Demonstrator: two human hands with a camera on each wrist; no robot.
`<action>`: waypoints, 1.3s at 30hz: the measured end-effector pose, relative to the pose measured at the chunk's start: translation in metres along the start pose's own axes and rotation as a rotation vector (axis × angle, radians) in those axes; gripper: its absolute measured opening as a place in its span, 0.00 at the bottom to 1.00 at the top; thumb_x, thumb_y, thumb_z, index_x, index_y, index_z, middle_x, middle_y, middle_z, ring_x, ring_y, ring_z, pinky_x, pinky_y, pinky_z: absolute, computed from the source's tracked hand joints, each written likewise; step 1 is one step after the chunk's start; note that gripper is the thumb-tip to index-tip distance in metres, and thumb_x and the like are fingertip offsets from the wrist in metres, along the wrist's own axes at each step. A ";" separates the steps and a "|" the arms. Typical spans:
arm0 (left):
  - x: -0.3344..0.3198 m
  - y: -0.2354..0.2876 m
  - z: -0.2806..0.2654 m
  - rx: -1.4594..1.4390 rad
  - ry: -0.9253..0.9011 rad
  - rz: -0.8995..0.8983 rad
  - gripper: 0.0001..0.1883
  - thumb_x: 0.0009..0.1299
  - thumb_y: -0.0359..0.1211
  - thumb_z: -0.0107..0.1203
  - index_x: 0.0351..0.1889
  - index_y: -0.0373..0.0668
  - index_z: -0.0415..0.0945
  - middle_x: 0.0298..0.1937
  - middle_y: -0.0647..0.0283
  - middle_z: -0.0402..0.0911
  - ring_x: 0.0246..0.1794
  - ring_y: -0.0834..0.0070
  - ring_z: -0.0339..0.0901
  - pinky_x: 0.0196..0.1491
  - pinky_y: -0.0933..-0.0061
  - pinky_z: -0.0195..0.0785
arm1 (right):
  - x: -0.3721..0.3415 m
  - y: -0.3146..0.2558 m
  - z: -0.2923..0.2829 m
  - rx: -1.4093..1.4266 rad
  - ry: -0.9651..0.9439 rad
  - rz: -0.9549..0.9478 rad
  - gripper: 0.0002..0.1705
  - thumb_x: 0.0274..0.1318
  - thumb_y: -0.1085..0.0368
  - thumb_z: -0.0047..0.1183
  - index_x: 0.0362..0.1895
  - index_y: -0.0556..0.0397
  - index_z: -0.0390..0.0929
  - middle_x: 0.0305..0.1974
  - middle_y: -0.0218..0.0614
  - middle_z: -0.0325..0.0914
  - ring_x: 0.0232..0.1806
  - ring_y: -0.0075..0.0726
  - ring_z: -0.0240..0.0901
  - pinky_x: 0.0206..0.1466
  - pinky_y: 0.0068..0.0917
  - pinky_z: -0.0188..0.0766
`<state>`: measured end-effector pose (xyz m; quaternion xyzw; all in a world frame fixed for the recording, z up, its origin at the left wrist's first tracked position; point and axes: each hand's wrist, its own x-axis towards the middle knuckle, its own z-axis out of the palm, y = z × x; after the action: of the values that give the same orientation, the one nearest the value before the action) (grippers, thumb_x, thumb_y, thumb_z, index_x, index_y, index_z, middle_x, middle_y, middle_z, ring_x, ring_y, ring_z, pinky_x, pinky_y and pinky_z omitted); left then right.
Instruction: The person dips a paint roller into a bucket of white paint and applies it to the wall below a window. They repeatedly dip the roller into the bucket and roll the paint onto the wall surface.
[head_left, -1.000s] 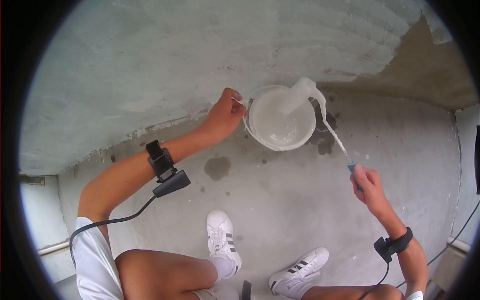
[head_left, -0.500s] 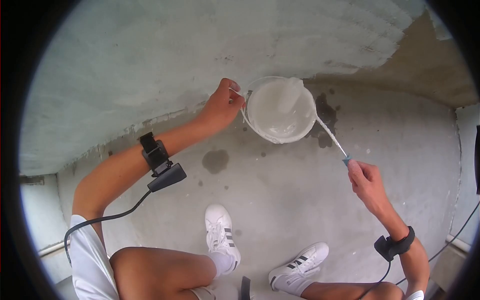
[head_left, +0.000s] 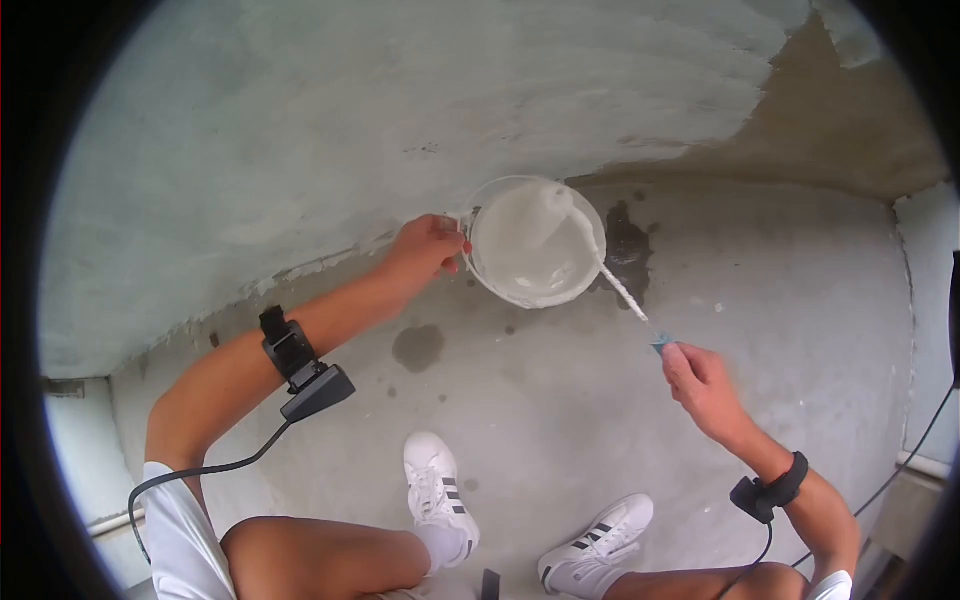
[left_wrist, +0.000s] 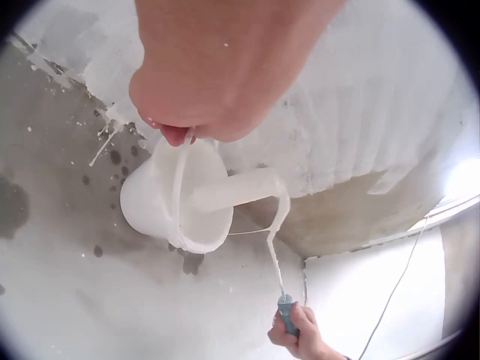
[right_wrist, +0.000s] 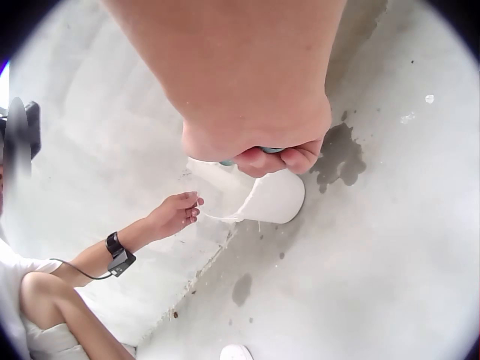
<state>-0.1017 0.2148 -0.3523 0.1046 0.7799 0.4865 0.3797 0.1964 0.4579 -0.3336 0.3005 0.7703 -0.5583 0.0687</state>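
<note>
A white bucket (left_wrist: 142, 199) of white paint stands on the floor against the wall. My left hand (head_left: 425, 255) grips its thin white handle (left_wrist: 180, 172) at the bucket's left side. With curled fingers, my right hand (head_left: 705, 390) holds the teal grip (left_wrist: 285, 311) of a paint roller. The paint-coated roller sleeve (left_wrist: 236, 189) slants out of the bucket's mouth, its lower end inside. The roller's white-coated metal rod (head_left: 625, 290) runs over the rim down to the right hand. A thin strand of paint (left_wrist: 249, 232) stretches between rim and rod in the left wrist view.
Behind the bucket rises a wall (head_left: 350, 120) with pale coating, and a bare brown patch (head_left: 830, 120) shows at right. Dark wet spots (head_left: 418, 347) mark the concrete floor. Two white shoes (head_left: 437, 485) are planted in front. A cable (head_left: 910, 455) runs at the right.
The roller sleeve first dipped deeper into the bucket, then rose again, its outer end now back above the paint. My left hand keeps its hold on the handle.
</note>
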 end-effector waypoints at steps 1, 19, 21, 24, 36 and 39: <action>-0.002 0.004 0.000 -0.014 -0.034 -0.026 0.15 0.72 0.40 0.52 0.52 0.42 0.73 0.44 0.66 0.82 0.37 0.80 0.73 0.42 0.76 0.65 | 0.001 -0.002 -0.001 -0.030 -0.014 0.031 0.30 0.71 0.44 0.46 0.21 0.54 0.67 0.17 0.23 0.59 0.21 0.19 0.53 0.24 0.25 0.54; -0.029 0.031 0.024 -0.153 -0.120 -0.060 0.20 0.74 0.47 0.45 0.27 0.44 0.73 0.38 0.64 0.81 0.32 0.81 0.65 0.41 0.77 0.58 | 0.011 -0.016 -0.008 0.032 -0.170 0.103 0.31 0.72 0.43 0.43 0.21 0.51 0.66 0.17 0.22 0.58 0.19 0.18 0.52 0.23 0.23 0.53; -0.034 0.025 0.018 -0.134 -0.111 -0.043 0.18 0.74 0.46 0.46 0.27 0.44 0.73 0.38 0.64 0.81 0.32 0.81 0.66 0.40 0.78 0.58 | 0.006 -0.010 -0.003 0.005 -0.175 0.124 0.31 0.72 0.42 0.43 0.21 0.51 0.66 0.17 0.22 0.59 0.19 0.18 0.53 0.23 0.23 0.54; -0.036 0.023 0.012 -0.060 -0.071 -0.014 0.15 0.73 0.42 0.48 0.28 0.44 0.74 0.37 0.66 0.81 0.31 0.82 0.66 0.37 0.78 0.59 | 0.001 -0.010 -0.004 0.068 -0.200 0.199 0.32 0.72 0.41 0.43 0.21 0.50 0.66 0.16 0.22 0.58 0.18 0.17 0.51 0.21 0.23 0.51; -0.007 -0.009 0.004 0.025 0.084 -0.013 0.14 0.71 0.34 0.54 0.51 0.37 0.70 0.42 0.59 0.83 0.41 0.76 0.77 0.43 0.73 0.70 | 0.011 -0.013 -0.035 0.707 -0.511 0.286 0.33 0.72 0.34 0.36 0.25 0.47 0.62 0.13 0.21 0.49 0.11 0.19 0.41 0.17 0.23 0.42; -0.002 -0.020 0.005 0.023 0.087 0.009 0.14 0.70 0.34 0.55 0.49 0.37 0.71 0.43 0.58 0.82 0.40 0.74 0.77 0.43 0.71 0.71 | 0.015 -0.017 -0.047 0.812 -0.566 0.295 0.33 0.71 0.33 0.34 0.25 0.46 0.61 0.12 0.21 0.49 0.11 0.19 0.41 0.17 0.22 0.43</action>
<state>-0.0928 0.2074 -0.3695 0.0910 0.8006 0.4834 0.3421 0.1861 0.5024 -0.3090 0.2455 0.3923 -0.8560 0.2304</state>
